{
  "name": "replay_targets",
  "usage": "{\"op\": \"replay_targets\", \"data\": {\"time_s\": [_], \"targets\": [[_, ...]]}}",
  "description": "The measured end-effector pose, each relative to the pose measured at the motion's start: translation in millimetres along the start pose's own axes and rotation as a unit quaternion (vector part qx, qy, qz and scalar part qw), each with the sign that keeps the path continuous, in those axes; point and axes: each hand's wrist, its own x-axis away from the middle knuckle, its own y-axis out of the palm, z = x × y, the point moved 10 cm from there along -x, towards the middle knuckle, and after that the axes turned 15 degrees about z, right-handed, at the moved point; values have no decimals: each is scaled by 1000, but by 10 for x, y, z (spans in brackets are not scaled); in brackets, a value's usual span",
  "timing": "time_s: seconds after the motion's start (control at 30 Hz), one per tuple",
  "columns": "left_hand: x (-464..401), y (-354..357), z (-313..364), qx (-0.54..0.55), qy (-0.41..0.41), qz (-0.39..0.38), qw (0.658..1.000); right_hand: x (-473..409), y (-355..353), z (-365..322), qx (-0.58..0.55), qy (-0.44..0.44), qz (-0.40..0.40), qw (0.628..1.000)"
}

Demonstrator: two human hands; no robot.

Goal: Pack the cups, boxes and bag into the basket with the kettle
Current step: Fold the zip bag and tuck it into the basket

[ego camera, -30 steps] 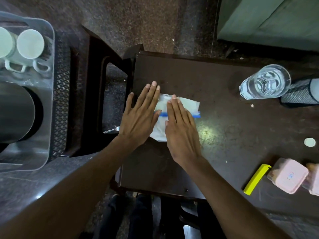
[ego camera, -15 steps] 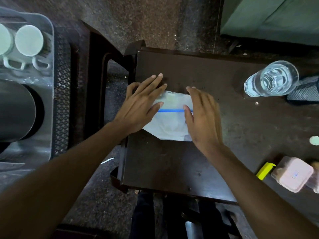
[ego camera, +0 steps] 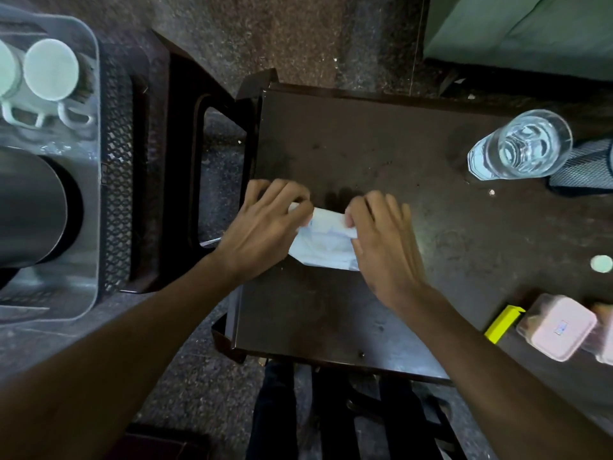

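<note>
Now both hands (ego camera: 323, 227) pinch the bag (ego camera: 326, 240) near the table's (ego camera: 365, 144) left edge.

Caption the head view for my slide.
Both hands, left hand and right hand, fold the plastic bag on the dark table; basket waits left.

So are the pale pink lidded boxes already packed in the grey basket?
No, the pale pink lidded boxes sit on the dark table, apart from the grey basket.
</note>
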Motion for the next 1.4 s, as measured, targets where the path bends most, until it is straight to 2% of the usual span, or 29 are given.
{"op": "replay_targets", "data": {"time_s": [0.2, 0.53, 0.8, 0.9, 1.0, 1.1, 1.27, 1.4], "targets": [[478, 62, 47, 34, 0, -51, 998, 486, 158, -98, 3, -17, -56, 998], [519, 91, 105, -25, -22, -57, 998, 536, 148, -161, 14, -22, -46, 999], [567, 125, 132, -23, -13, -61, 998, 504, 203, -194, 20, -20, -32, 999], [514, 89, 148, 5, -29, -44, 999, 482, 164, -208, -17, 9, -17, 1000], [449, 91, 83, 44, -111, -32, 992, 448, 158, -205, -52, 58, -18, 997], [462, 144, 53, 65, -171, -56, 982, 448, 164, -192, -70, 98, -17, 993], [516, 42, 166, 51, -140, -33, 988, 593, 72, -291, -78, 103, 14, 992], [698, 38, 185, 59, -161, -34, 985, 812, 261, -294, -86, 131, -40, 987]]}}
